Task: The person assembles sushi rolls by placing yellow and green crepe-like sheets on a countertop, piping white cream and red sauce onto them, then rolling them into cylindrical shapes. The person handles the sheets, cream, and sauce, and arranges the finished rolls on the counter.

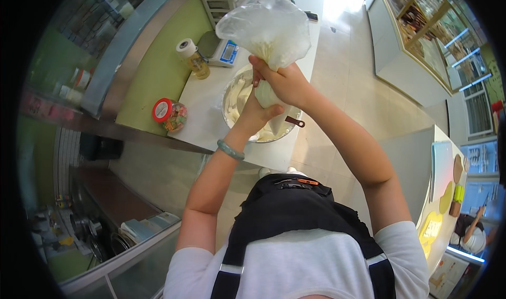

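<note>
A clear plastic piping bag [268,29] with pale cream in it is held up between my hands, its loose top flaring out above them. My right hand [285,82] is closed round the gathered neck of the bag. Lower down, my left hand [256,113] wraps the filled part; a green bangle [230,150] circles that wrist. Beneath both hands stands a round metal bowl [225,105] of whipped cream [241,92]. The bag's lower end hangs over the bowl. From the bowl's right rim juts a brown handle [295,121].
Left of the bowl, the white counter [197,121] holds a jar of colourful sweets with a red lid [169,115], a bottle with a white cap [193,59] and a digital scale [219,49]. A white rack [221,0] stands behind. Rightward are a display case [412,38] and another counter [416,162].
</note>
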Motion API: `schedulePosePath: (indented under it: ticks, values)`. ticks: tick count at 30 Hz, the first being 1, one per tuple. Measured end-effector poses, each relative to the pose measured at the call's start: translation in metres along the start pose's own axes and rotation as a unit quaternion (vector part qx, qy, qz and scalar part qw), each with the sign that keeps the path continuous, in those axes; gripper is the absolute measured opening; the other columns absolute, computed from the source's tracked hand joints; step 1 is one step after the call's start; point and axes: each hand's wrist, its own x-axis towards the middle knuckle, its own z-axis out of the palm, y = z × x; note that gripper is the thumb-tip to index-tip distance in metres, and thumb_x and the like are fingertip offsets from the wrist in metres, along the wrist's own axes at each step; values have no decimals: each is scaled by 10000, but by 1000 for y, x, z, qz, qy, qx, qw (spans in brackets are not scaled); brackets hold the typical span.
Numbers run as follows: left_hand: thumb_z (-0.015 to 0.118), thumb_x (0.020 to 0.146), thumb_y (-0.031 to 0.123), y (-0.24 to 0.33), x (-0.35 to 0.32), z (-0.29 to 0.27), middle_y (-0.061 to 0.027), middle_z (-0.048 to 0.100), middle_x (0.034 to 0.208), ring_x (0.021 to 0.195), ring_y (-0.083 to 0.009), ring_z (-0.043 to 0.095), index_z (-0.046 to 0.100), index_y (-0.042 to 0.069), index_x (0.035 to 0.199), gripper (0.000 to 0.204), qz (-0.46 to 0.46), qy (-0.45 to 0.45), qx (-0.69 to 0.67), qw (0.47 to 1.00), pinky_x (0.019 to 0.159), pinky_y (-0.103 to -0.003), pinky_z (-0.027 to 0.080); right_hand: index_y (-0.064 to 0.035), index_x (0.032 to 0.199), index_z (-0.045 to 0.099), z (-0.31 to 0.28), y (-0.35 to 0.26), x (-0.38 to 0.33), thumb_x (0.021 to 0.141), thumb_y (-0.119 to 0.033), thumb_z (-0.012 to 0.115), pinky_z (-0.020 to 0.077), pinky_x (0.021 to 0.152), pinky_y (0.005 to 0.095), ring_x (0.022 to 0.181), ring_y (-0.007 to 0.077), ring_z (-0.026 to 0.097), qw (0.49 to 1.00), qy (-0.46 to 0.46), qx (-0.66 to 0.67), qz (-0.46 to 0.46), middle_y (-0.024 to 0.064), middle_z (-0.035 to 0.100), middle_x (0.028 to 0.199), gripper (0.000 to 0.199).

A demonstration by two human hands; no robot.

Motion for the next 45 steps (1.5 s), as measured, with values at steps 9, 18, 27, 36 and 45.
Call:
schedulePosePath:
  ticks: [9, 18, 27, 36, 45]
  values:
    - [918, 630, 700, 29, 2, 41, -87, 445, 1472, 1378, -247, 466, 202, 9, 1603, 1392, 28, -135, -43, 989, 1139, -405, 400, -66, 954, 746, -56, -61, -69, 921, -223, 597, 542, 766, 475, 822, 386, 700, 991, 74, -109, -6, 151, 736, 841, 220]
    - [732, 948, 228, 61, -24, 247, -127, 701, 1313, 1244, -262, 623, 710, 62, 1248, 344, -2, -433, 122, 893, 1190, -432, 372, -64, 1058, 672, -68, 2, -311, 935, -273, 646, 557, 834, 486, 991, 402, 674, 908, 289, -284, 104, 193, 711, 1041, 245]
    - [706, 819, 76, -17, -232, 539, -106, 705, 1253, 1266, -312, 610, 687, 84, 1259, 440, 389, -626, 160, 657, 1225, -523, 335, -62, 1202, 662, -86, 25, -643, 1048, -327, 558, 480, 1049, 403, 1208, 266, 602, 803, 576, -9, 152, 144, 657, 1308, 324]
    - [701, 936, 67, 17, -296, 700, -139, 527, 1544, 1413, -350, 496, 590, 70, 1413, 489, 311, -783, -14, 538, 1206, -489, 362, -88, 913, 544, -90, -91, -892, 1143, -316, 426, 488, 1008, 357, 1100, 199, 621, 420, 903, -81, 41, 114, 671, 1211, 344]
    - [667, 995, 108, -72, -224, 804, -110, 601, 1481, 1363, -316, 552, 647, 69, 1357, 364, 131, -900, -2, 416, 1140, -424, 434, -68, 885, 473, -198, -69, -1006, 1142, -295, 399, 471, 1051, 431, 1106, 277, 603, 83, 929, -358, -42, 160, 629, 1095, 351]
